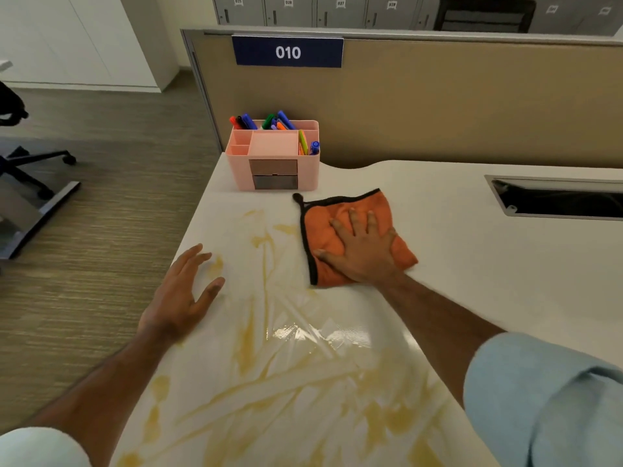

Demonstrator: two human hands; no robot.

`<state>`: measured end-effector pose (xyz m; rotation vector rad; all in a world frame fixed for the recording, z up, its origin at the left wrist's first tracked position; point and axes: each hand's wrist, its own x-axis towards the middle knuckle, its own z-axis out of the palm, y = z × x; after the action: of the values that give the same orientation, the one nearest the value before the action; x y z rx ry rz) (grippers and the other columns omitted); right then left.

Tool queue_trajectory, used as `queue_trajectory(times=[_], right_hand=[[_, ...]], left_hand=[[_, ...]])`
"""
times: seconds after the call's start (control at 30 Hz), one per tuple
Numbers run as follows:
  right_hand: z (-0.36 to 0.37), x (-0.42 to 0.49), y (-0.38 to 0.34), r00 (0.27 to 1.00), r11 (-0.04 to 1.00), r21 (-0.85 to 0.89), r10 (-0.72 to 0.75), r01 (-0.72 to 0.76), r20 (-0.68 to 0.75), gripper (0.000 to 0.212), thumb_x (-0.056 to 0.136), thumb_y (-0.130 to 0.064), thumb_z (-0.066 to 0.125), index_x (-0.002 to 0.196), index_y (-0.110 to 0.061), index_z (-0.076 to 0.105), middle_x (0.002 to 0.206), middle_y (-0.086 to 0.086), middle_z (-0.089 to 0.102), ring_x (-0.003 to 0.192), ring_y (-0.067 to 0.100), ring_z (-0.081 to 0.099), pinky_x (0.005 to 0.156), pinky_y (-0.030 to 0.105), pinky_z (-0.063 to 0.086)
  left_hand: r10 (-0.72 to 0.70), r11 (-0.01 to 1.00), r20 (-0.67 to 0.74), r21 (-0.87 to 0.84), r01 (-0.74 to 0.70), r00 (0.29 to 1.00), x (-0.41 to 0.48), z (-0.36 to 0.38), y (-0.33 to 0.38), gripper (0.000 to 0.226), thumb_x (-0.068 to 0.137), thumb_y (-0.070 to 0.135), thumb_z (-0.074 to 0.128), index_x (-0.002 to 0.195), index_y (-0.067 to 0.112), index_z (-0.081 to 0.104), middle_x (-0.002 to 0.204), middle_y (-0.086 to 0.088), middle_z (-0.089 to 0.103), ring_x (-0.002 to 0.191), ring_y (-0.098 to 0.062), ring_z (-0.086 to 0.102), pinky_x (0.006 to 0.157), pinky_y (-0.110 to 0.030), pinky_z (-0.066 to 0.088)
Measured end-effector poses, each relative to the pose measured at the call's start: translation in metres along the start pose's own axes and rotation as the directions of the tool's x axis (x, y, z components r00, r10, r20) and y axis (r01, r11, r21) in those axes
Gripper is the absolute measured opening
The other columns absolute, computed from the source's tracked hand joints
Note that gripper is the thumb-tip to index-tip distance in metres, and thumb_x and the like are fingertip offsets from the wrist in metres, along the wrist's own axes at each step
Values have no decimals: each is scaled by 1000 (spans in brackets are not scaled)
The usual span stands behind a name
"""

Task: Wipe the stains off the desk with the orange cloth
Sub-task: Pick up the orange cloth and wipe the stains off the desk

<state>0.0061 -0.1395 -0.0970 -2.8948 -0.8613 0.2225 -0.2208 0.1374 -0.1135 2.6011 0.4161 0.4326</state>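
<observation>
An orange cloth (328,230) with a black border lies flat on the white desk (472,264). My right hand (362,247) presses down on it, palm flat and fingers spread. Yellow smeared stains (269,372) streak the desk from beside the cloth down to the near edge, with a wet glossy patch in the middle. My left hand (183,294) rests at the desk's left edge, fingers apart, holding nothing.
A pink desk organizer (273,170) full of coloured markers stands at the back left corner. A cable slot (556,198) is cut into the desk at the right. A beige partition (438,102) marked 010 closes off the back. An office chair base (30,166) stands on the floor at the left.
</observation>
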Motion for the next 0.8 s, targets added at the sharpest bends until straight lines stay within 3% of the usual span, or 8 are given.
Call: queue_trajectory(times=[0.17, 0.33, 0.43, 0.53, 0.67, 0.8], right_hand=[[13, -56, 18, 983, 985, -63, -166, 161, -83, 78, 78, -87, 8, 148, -52, 10, 164, -7, 6, 151, 27, 2, 114, 66, 8], [9, -45, 35, 993, 998, -63, 18, -25, -112, 82, 76, -89, 9, 148, -49, 13, 164, -6, 9, 150, 28, 7, 111, 68, 14], [5, 1, 3, 991, 993, -26, 110, -112, -72, 91, 73, -89, 8, 151, -42, 8, 164, 2, 4, 149, 37, 2, 110, 72, 9], [8, 33, -46, 994, 995, 19, 102, -101, -30, 95, 74, -88, 12, 153, -36, 3, 165, 7, -1, 148, 43, -1, 109, 74, 3], [12, 29, -103, 994, 994, -19, -112, 112, 22, 84, 81, -83, 20, 152, -39, 9, 165, 3, 0, 149, 40, -4, 110, 73, 1], [12, -6, -73, 924, 921, -86, -382, 379, -19, 63, 93, -64, 27, 151, -42, 15, 164, -6, 9, 151, 25, 2, 117, 59, 6]], left_hand=[[0, 1000, 9, -7, 0, 1000, 0, -3, 0, 68, 87, 66, 41, 138, 21, 47, 155, 2, 36, 143, -13, 31, 113, -31, 24], [-5, 1000, 5, -19, 5, 1000, 1, 0, 3, 70, 86, 66, 41, 138, 20, 47, 156, 3, 34, 145, -10, 29, 114, -30, 23], [-10, 1000, -3, -22, 10, 1000, 0, 0, 2, 69, 87, 66, 42, 139, 21, 47, 156, 5, 33, 145, -8, 27, 114, -29, 22], [-3, 1000, -8, -24, 3, 1000, 0, 0, 2, 67, 87, 66, 42, 139, 22, 47, 156, 6, 34, 144, -8, 28, 114, -29, 23], [14, 1000, -25, -27, -14, 1000, -1, -1, 1, 67, 87, 63, 45, 138, 20, 48, 155, 3, 36, 143, -11, 31, 114, -29, 26], [25, 998, -38, -49, -27, 999, 0, 0, 0, 68, 87, 64, 45, 138, 19, 47, 154, 3, 36, 143, -8, 30, 114, -30, 26]])
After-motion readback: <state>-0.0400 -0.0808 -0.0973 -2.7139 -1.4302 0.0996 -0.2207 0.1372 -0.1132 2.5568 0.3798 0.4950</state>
